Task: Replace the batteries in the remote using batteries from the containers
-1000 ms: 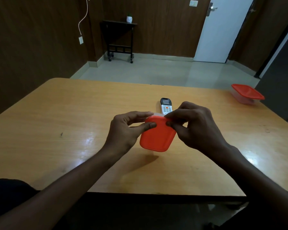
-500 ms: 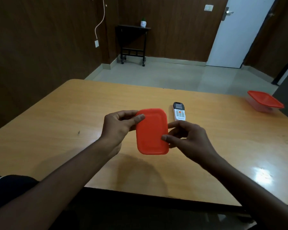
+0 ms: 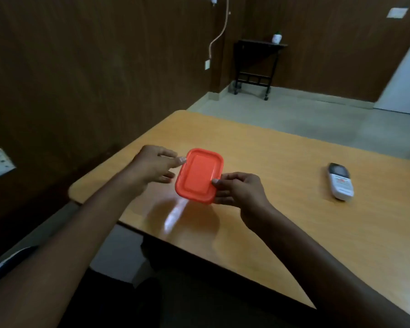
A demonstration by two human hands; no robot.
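Above the left part of the wooden table (image 3: 282, 228) I hold a small container with an orange lid (image 3: 199, 176), lid facing me. Its body is hidden under the lid. My left hand (image 3: 155, 168) has its thumb on the lid's upper left rim and its fingers below. My right hand (image 3: 238, 189) pinches the lower right rim, thumb on top. The white remote (image 3: 340, 182) with a dark screen lies face up on the table, well to the right of both hands. No batteries are visible.
The table's left corner (image 3: 81, 192) and near edge are close to my hands, with floor below. A dark wood wall stands to the left. A small black side table (image 3: 256, 65) stands at the far wall, and a white door (image 3: 405, 86) is at the right.
The view has swung left, and both hands have carried the container toward the table's left side. The remote now lies far to their right. The second orange-lidded container has left the view.
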